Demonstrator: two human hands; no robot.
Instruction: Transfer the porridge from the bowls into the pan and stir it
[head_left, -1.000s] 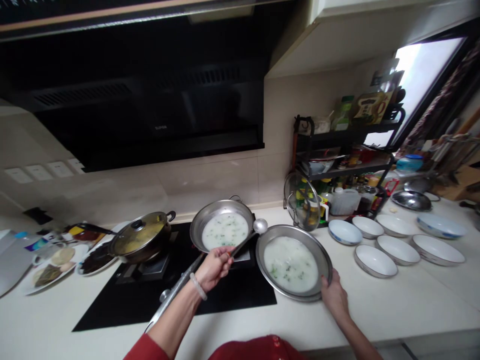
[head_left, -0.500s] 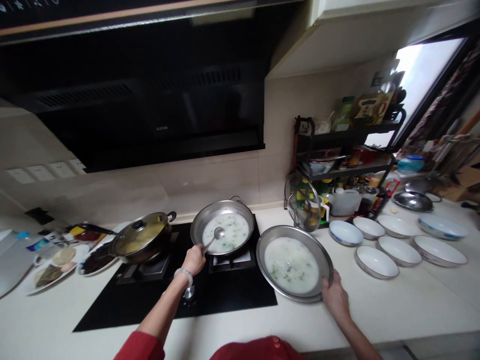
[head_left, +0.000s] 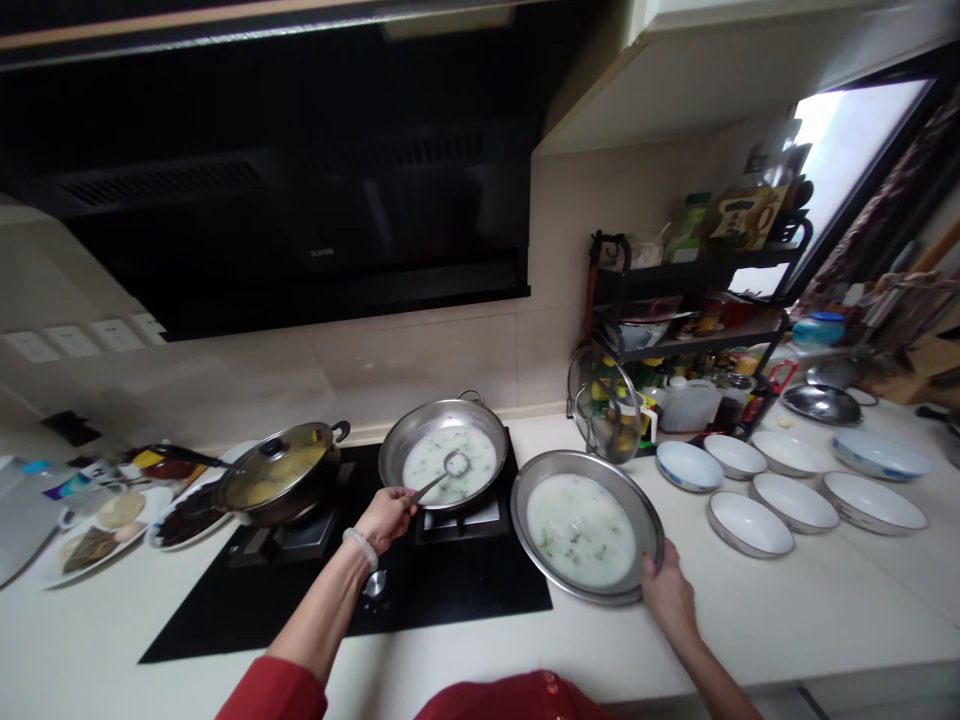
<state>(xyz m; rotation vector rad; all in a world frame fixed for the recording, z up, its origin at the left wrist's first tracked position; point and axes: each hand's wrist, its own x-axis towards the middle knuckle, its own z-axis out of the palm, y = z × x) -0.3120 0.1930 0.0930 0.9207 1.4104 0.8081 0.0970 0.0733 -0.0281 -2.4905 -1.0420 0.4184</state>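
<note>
Ladle (head_left: pixel 448 470) now dipped deeper into the pale soup of the steel pan (head_left: pixel 442 450) on the stove, left hand (head_left: pixel 386 517) closed on its handle, right hand (head_left: pixel 667 597) gripping the near rim of the filled basin (head_left: pixel 525 490) on the tabletop (head_left: pixel 787 610), another scoop apparently underway.
</note>
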